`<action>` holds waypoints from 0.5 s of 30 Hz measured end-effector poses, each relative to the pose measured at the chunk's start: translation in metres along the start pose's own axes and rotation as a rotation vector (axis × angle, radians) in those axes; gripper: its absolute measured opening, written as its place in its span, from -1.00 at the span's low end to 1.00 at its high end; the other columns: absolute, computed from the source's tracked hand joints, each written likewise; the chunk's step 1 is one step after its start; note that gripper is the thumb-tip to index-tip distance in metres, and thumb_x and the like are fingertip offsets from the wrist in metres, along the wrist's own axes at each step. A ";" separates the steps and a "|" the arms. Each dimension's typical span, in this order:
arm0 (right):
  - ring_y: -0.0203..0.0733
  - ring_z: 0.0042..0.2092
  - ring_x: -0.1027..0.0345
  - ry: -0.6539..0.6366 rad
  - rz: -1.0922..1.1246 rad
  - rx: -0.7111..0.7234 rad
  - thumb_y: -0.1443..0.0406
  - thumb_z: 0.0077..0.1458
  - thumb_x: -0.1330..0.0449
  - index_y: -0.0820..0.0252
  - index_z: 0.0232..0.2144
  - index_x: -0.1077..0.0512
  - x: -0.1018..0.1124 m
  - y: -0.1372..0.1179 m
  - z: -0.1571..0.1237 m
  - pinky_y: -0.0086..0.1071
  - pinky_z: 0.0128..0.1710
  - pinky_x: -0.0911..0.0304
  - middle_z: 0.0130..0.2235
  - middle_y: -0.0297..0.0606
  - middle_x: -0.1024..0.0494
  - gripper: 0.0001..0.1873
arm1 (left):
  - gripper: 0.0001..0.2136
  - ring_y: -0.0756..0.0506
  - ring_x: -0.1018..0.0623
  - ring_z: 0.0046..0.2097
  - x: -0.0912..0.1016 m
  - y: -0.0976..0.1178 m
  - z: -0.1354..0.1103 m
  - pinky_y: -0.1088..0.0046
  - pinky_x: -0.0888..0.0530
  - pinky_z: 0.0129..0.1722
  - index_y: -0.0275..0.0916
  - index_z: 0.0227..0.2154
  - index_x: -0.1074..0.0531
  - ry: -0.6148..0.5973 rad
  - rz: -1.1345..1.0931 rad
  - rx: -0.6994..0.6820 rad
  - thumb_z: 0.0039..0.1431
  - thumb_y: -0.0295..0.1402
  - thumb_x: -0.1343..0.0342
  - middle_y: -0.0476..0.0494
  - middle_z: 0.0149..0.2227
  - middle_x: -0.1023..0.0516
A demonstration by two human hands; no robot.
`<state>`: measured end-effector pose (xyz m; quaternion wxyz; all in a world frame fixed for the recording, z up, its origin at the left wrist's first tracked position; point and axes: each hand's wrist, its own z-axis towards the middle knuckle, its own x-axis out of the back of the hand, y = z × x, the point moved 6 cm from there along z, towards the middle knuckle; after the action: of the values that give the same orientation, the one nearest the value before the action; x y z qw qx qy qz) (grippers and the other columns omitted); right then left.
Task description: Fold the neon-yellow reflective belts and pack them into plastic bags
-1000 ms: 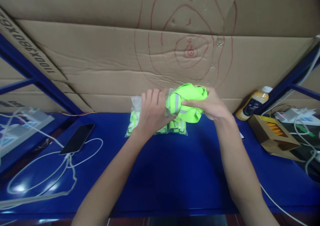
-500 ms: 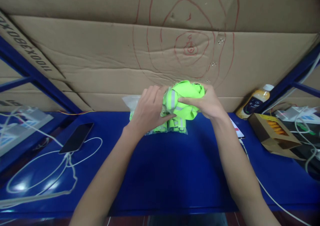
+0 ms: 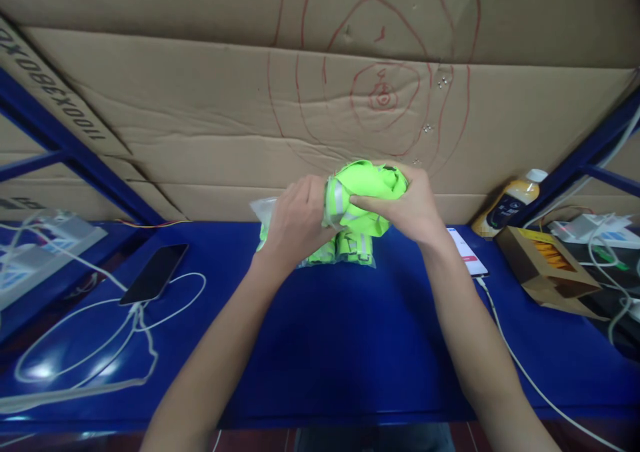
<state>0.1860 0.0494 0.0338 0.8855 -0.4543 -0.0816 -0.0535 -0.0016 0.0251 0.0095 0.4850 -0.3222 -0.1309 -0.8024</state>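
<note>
A bundled neon-yellow reflective vest with grey reflective strips is held between my two hands above the back of the blue table. My right hand grips its right side, thumb laid across the front. Closed against the left side is my left hand, its fingers partly hidden behind the bundle. Below the bundle, rolled neon-yellow vests in clear plastic bags lie on the table, partly covered by my left hand. A clear bag corner sticks out left of that hand.
Cardboard with red drawn rings stands behind the blue table. To the left are a dark phone, white cables and a power strip. On the right are a lit phone, a juice bottle and an open cardboard box.
The bundled vest and my right hand have shifted slightly left. More of the lit phone shows beside my right forearm. Both hands keep their hold.
</note>
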 end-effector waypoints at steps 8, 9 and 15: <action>-0.01 0.01 -0.65 -0.142 -0.180 0.172 0.33 -0.06 -0.52 0.12 -0.04 -0.68 -0.012 -0.011 -0.006 -0.16 0.11 -0.46 -0.03 -0.25 -0.77 -0.54 | -0.58 -0.42 -0.64 -0.04 -0.006 -0.009 -0.003 0.11 -0.51 -0.12 -0.26 0.03 -0.41 -0.021 -0.037 0.040 0.24 -0.12 -0.25 -0.36 -0.12 -0.60; -0.01 -0.02 -0.65 -0.177 -0.196 0.150 0.32 -0.07 -0.53 0.12 -0.05 -0.69 -0.013 -0.009 -0.006 -0.17 0.07 -0.45 -0.06 -0.25 -0.77 -0.55 | -0.57 -0.42 -0.63 -0.01 -0.011 -0.008 -0.004 0.09 -0.51 -0.06 -0.25 0.05 -0.40 -0.044 -0.091 0.035 0.21 -0.16 -0.27 -0.36 -0.09 -0.61; -0.07 -0.16 -0.58 -0.252 -0.046 0.000 0.14 -0.28 -0.66 0.19 -0.17 -0.67 -0.005 0.010 0.001 -0.26 -0.15 -0.44 -0.17 -0.25 -0.74 -0.42 | -0.41 -0.31 -0.64 0.04 -0.021 -0.007 -0.004 0.17 -0.55 0.00 -0.20 0.09 -0.33 -0.083 -0.517 0.148 0.01 -0.26 -0.40 -0.27 0.05 -0.62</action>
<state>0.1824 0.0562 0.0259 0.8667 -0.4555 -0.2025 -0.0162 -0.0026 0.0409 -0.0066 0.2804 -0.2743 -0.2869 -0.8739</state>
